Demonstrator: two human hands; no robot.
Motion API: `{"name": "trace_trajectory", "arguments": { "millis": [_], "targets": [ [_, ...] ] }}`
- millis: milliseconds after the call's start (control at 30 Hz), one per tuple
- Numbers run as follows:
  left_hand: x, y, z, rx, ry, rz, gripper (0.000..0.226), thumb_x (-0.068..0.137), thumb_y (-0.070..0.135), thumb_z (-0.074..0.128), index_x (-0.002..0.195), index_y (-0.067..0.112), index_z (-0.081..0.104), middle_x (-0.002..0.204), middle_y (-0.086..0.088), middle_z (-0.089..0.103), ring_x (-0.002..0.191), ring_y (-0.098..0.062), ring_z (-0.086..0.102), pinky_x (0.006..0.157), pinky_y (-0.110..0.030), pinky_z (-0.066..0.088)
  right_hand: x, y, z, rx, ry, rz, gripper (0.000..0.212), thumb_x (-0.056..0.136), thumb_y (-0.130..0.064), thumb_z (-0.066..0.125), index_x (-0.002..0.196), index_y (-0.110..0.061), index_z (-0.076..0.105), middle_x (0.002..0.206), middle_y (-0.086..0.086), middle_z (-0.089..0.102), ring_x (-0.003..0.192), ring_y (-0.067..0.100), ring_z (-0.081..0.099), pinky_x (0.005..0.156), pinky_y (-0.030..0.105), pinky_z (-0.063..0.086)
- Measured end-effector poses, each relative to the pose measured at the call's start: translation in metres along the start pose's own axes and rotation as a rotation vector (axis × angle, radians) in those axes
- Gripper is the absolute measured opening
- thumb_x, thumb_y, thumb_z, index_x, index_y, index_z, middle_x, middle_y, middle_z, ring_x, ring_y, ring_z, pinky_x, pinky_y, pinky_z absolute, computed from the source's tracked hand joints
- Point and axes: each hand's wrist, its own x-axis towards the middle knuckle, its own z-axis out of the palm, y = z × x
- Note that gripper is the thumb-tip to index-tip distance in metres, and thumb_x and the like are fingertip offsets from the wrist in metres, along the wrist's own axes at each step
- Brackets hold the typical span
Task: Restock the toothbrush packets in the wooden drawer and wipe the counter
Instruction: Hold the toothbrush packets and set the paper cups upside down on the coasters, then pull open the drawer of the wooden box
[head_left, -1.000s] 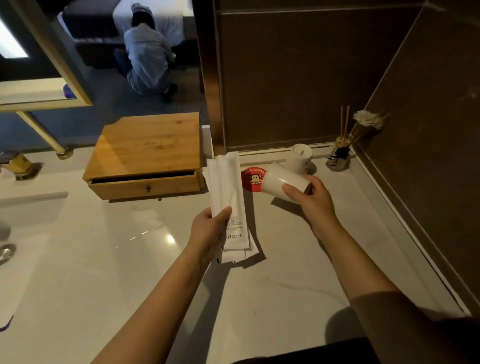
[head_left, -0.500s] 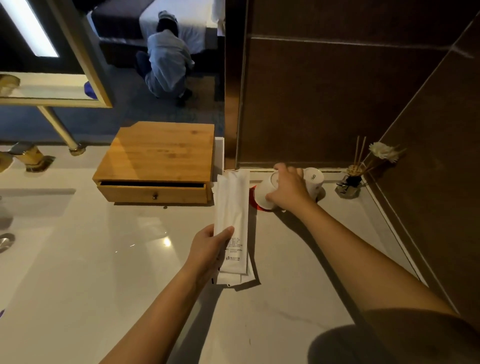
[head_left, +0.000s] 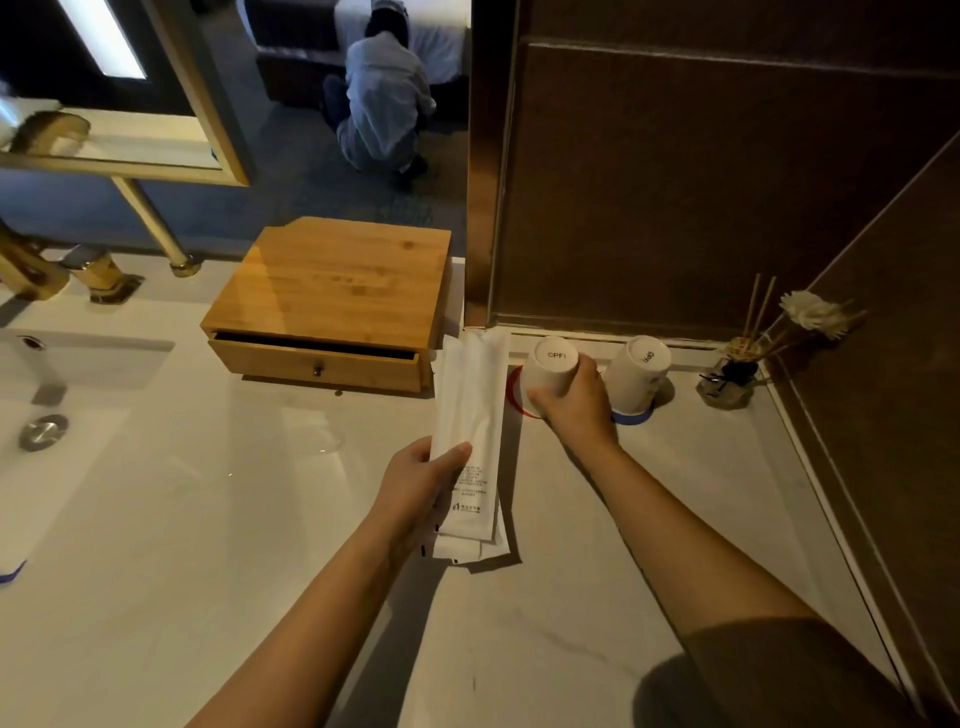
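Probably a hotel bathroom: a pale stone counter (head_left: 208, 545) with a sunken basin (head_left: 104, 364) and brass tap (head_left: 31, 270) at its left edge, upturned cups (head_left: 636, 374) on coasters (head_left: 631, 417), a reed diffuser (head_left: 732, 374) in its far right corner, and a bed (head_left: 441, 41) beyond.

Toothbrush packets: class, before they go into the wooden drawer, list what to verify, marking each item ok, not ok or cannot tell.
1. The left hand grips the toothbrush packets: ok.
2. The wooden drawer is open wide enough: not ok, only a narrow gap shows.
3. The right hand is free for the drawer knob: not ok, it grips an upturned cup.
4. The cup sits squarely on the red coaster: cannot tell.
5. There is space inside the drawer: cannot tell, too dark.
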Motion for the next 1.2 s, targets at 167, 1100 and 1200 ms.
{"name": "trace_trajectory", "arguments": {
  "millis": [167,1100,1200],
  "targets": [
    [0.001,0.0,0.004,0.044,0.027,0.007,0.018,0.085,0.028,0.062,0.098,0.016,0.062,0.089,-0.004,0.071,0.074,-0.018,0.071,0.055,-0.025,0.055,0.0,0.002,0.001,0.094,0.022,-0.051,0.064,0.078,-0.027,0.072,0.132,-0.019,0.039,0.136,0.008,0.052,0.124,0.03,0.049,0.1,0.051,0.041],
    [-0.019,0.009,-0.005,0.113,0.002,0.028,0.016,0.083,0.026,0.064,0.097,0.018,0.061,0.094,-0.007,0.069,0.084,-0.024,0.071,0.068,-0.034,0.058,-0.007,-0.001,-0.009,-0.072,-0.012,-0.054,0.064,0.082,-0.028,0.067,0.135,-0.013,0.034,0.136,0.014,0.048,0.125,0.034,0.048,0.1,0.049,0.041],
    [-0.024,0.016,-0.019,0.093,0.004,0.048,0.021,0.083,0.026,0.064,0.101,0.015,0.061,0.096,-0.01,0.069,0.086,-0.025,0.07,0.069,-0.035,0.058,-0.03,-0.006,-0.016,-0.177,0.126,-0.056,0.056,0.084,-0.022,0.064,0.131,-0.01,0.037,0.134,0.016,0.049,0.122,0.034,0.049,0.098,0.046,0.044]
  ]
}}
